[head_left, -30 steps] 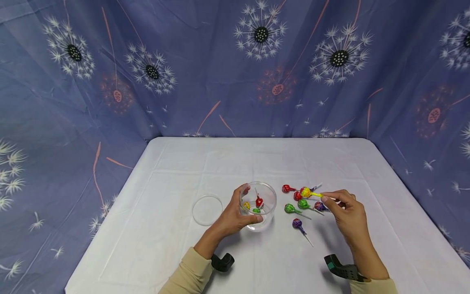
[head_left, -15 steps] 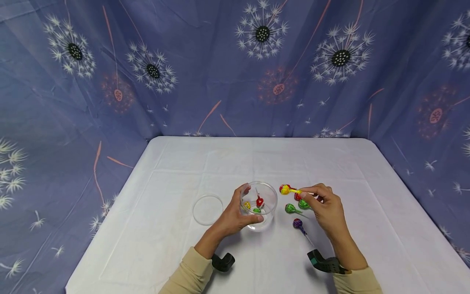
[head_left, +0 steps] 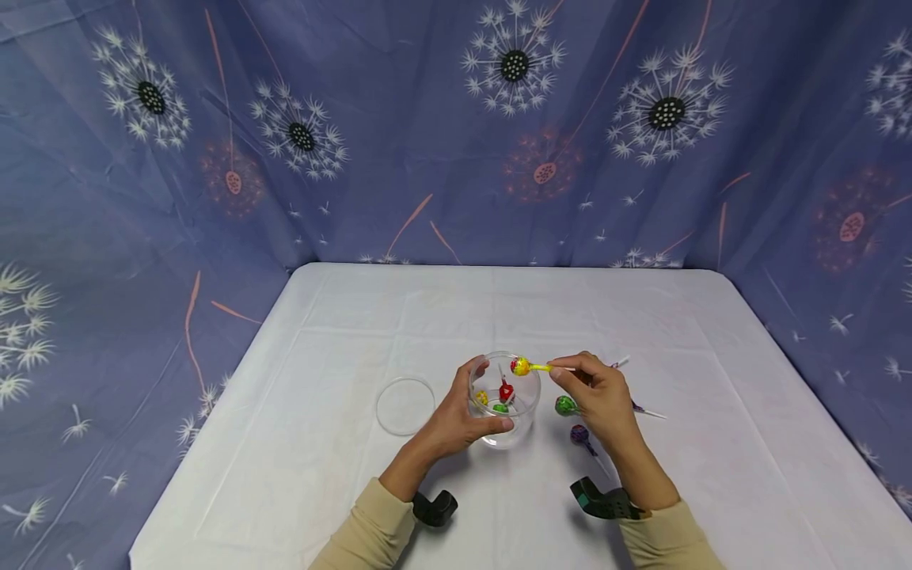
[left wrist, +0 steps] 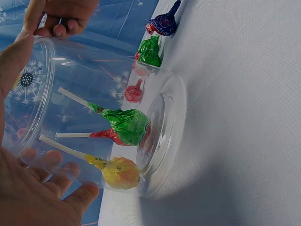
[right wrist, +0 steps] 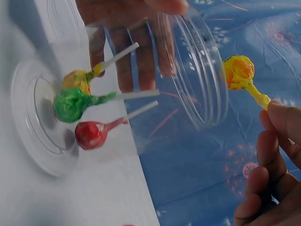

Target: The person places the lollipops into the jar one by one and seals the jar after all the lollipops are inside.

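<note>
My left hand (head_left: 456,419) grips a clear plastic jar (head_left: 526,410) round its side, thumb at the front and fingers behind. Inside the jar are a red lollipop (right wrist: 91,135), a green lollipop (right wrist: 70,104) and a yellow one (left wrist: 121,173), heads down and sticks up. My right hand (head_left: 597,393) pinches another yellow lollipop (head_left: 521,366) by the stick end. Its wrapped head points left and overlaps the jar's mouth in the head view; in the right wrist view it is right at the rim (right wrist: 200,70).
A clear round lid (head_left: 404,435) lies left of the jar on the white-covered table (head_left: 342,317). Right of the jar are loose lollipops, among them a green one (head_left: 566,405) and a purple one (head_left: 579,435); my right hand hides others. A blue patterned curtain (head_left: 399,119) surrounds the table.
My right hand has moved left with the yellow lollipop, from over the loose lollipops to the jar's mouth. The left hand and jar have stayed in place.
</note>
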Motion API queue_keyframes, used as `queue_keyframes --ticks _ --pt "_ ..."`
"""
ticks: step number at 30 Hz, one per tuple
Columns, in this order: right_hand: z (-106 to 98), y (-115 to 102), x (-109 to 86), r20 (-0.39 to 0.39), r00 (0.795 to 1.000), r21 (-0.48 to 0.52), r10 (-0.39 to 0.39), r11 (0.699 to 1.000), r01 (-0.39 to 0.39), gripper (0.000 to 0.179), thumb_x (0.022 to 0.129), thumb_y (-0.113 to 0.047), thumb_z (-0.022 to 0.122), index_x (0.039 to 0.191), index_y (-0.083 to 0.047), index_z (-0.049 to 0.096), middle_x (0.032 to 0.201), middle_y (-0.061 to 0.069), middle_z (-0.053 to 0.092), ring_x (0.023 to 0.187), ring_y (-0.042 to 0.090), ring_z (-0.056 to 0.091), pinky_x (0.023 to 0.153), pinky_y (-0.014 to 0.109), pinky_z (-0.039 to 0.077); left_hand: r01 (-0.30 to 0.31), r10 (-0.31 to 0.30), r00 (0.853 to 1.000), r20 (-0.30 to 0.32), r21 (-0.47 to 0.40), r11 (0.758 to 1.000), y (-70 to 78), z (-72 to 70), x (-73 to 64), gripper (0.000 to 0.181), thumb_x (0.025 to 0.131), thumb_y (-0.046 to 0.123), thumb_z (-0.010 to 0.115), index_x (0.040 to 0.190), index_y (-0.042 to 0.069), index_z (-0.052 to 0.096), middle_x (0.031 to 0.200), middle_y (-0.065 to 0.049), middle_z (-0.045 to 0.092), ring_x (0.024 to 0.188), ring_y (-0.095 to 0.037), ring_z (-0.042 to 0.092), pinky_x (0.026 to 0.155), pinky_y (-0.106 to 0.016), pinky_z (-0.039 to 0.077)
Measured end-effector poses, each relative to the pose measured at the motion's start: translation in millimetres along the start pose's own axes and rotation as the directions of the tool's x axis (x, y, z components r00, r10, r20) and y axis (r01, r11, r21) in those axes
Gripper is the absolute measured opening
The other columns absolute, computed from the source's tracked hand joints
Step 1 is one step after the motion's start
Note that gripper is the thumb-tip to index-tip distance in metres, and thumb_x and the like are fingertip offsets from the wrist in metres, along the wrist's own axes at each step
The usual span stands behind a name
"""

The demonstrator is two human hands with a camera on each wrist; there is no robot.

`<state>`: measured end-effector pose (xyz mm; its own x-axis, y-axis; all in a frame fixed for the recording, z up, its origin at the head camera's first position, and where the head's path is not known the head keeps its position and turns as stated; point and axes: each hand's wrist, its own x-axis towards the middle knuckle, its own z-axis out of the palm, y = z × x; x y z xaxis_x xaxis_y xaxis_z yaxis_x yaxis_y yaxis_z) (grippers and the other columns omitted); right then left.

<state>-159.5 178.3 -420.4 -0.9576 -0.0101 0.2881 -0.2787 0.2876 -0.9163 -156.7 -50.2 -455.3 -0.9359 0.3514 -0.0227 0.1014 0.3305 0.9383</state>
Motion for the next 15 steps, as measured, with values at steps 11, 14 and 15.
queue_keyframes --ticks 11,14,15 --pt "17 -4 4.4 0.015 1.0 -0.051 0.0 0.999 0.001 0.012 0.086 -0.021 0.069 0.094 -0.013 0.073 0.075 -0.01 0.06 0.061 0.006 0.045 0.052 0.022 0.039 -0.005 0.005 1.0 0.0 -0.002 1.0 -1.0 0.2 0.8 0.098 0.073 0.042 0.079 0.147 0.032 0.015 0.154 -0.004 0.028 0.138 -0.025 0.034 0.11 -0.047 0.029" --pt "22 -3 5.6 0.023 1.0 -0.057 0.006 0.998 -0.005 0.01 0.085 -0.021 0.07 0.093 -0.015 0.073 0.071 -0.007 0.056 0.059 0.007 0.042 0.049 0.023 0.035 -0.004 0.004 1.0 0.004 -0.005 1.0 -1.4 -0.1 0.7 0.099 0.073 0.043 0.079 0.147 0.031 0.014 0.154 -0.007 0.028 0.134 -0.026 0.039 0.107 -0.045 0.032" --pt "23 -3 6.1 0.028 1.0 -0.057 0.01 0.998 -0.008 0.01 0.085 -0.02 0.07 0.093 -0.015 0.073 0.07 -0.005 0.054 0.058 0.007 0.04 0.048 0.023 0.034 -0.002 0.002 1.0 0.004 -0.004 1.0 -1.4 -0.1 0.7 0.099 0.073 0.043 0.078 0.147 0.031 0.014 0.154 -0.006 0.028 0.132 -0.026 0.04 0.106 -0.044 0.033"
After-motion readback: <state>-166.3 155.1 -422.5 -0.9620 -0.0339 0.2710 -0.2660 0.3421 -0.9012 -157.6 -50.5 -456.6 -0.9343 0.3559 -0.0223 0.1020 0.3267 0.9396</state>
